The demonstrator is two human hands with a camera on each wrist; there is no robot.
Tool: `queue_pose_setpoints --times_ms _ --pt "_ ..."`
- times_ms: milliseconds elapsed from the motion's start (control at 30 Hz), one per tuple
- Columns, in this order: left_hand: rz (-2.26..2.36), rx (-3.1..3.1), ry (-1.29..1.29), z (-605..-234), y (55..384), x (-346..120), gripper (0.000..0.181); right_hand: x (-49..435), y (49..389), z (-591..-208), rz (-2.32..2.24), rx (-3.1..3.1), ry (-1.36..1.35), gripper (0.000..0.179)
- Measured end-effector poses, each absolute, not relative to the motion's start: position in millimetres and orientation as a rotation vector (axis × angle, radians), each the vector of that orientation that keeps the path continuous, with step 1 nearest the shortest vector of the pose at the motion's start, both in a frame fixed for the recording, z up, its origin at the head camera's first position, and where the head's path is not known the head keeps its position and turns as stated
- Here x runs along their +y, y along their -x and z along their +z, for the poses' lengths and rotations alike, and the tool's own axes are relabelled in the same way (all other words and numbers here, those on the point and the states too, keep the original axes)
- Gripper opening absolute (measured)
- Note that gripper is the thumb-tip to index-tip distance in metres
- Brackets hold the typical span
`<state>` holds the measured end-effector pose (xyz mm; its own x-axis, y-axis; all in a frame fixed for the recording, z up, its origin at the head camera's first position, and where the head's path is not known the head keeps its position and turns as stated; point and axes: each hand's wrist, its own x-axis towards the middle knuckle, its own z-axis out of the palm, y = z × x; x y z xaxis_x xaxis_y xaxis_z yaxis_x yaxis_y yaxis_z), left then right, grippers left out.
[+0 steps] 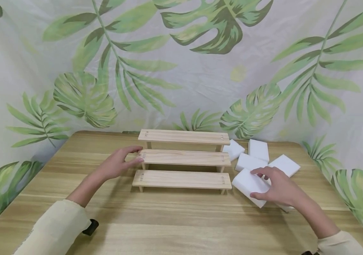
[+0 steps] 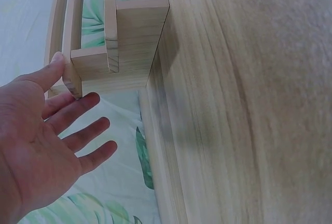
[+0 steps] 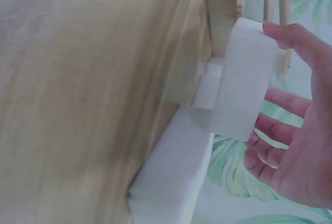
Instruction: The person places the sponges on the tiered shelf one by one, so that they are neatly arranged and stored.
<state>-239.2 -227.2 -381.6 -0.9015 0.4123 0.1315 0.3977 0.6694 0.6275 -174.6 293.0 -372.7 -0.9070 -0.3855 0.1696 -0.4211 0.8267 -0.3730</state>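
Note:
A three-step wooden display stand (image 1: 181, 179) of pale boards stands on the table. My left hand (image 1: 114, 165) pinches the left end of its middle board (image 1: 186, 157) between thumb and index finger. In the left wrist view the other fingers of that hand (image 2: 46, 136) spread loosely below the board end. To the right of the stand, my right hand (image 1: 278, 187) grips a white sponge block (image 1: 246, 182) between thumb and fingers. The right wrist view shows this block (image 3: 244, 79) tilted, above another white block (image 3: 168, 169), with the thumb at its upper edge.
Several more white blocks (image 1: 258, 150) lie loosely right of the stand, one (image 1: 284, 165) near the right hand. The wood-grain table (image 1: 156, 226) ends at a leaf-print cloth (image 1: 200, 78) hung behind it. A black band (image 1: 90, 227) shows at the left sleeve.

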Motion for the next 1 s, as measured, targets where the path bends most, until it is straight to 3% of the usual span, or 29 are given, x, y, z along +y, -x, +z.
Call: queue_pose_setpoints --times_ms 1000 --pt "1.144 2.742 -0.652 -381.6 242.5 -228.6 0.049 282.6 194.9 -318.4 0.728 -2.816 -0.752 0.056"
